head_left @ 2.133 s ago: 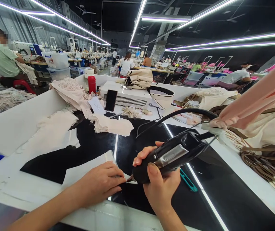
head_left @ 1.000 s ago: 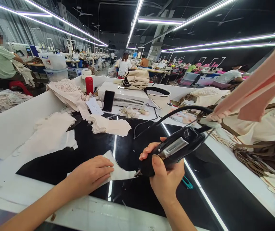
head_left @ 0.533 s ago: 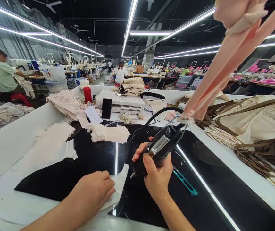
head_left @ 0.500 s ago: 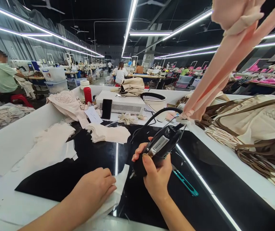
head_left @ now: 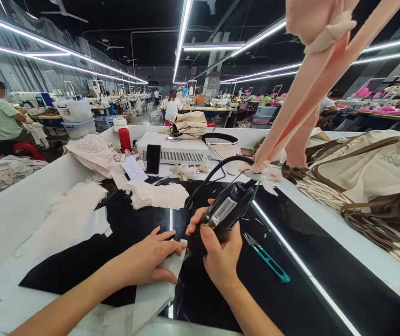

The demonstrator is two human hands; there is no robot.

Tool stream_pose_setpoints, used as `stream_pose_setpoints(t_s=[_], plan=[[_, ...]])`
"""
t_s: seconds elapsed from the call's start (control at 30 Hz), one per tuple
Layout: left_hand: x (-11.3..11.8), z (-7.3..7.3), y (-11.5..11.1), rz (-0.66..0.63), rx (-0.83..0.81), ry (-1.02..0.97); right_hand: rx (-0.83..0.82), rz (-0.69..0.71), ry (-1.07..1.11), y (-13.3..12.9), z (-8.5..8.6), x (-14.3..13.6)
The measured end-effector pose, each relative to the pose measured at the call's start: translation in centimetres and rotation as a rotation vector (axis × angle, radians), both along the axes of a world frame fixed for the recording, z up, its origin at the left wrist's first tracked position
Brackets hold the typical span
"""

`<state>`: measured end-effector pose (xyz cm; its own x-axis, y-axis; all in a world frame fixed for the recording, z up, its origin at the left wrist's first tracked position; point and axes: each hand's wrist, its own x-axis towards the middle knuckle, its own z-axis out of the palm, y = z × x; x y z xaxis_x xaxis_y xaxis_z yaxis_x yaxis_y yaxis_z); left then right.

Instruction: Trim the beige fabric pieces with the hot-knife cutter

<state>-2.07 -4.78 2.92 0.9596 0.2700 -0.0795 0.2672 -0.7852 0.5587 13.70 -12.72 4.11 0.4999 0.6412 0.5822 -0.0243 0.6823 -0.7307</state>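
My left hand (head_left: 156, 256) lies with spread fingers on a pale, pointed piece of fabric (head_left: 154, 296), pressing it against the black board (head_left: 116, 273). Wrapped in my right hand (head_left: 223, 249) is a black corded hand tool (head_left: 226, 212) with a silvery plate on its side. The tool slants down toward the fabric's upper corner, close to my left fingertips; its tip is hidden. A cable leads from its upper end, near a knotted pink fabric strip (head_left: 294, 105) that hangs from above. Thread snips (head_left: 268, 259) with teal handles lie right of my right hand.
Stacked pale fabric pieces (head_left: 158, 195) lie behind my left hand, with more cloth (head_left: 63, 219) at the left. A phone (head_left: 153, 158) leans on a vented white box (head_left: 175, 147). Cream and brown garments (head_left: 371, 172) are heaped at the right. Co-workers sit at other tables.
My left hand has moved up and right along the fabric, its bent fingers now spread. The right hand and tool have shifted slightly left in view, and the tool's tip is no longer visible.
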Motion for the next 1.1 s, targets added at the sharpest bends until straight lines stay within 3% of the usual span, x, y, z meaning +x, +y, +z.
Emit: stream_pose_setpoints(t_s=[0.7, 1.1], plan=[[-0.83, 0.04, -0.11, -0.009, 0.084, -0.026, -0.074, -0.047, -0.065, 0.17, -0.15, -0.93], [-0.74, 0.16, -0.15, 0.004, 0.09, 0.008, -0.035, -0.043, -0.049, 0.15, 0.04, -0.73]])
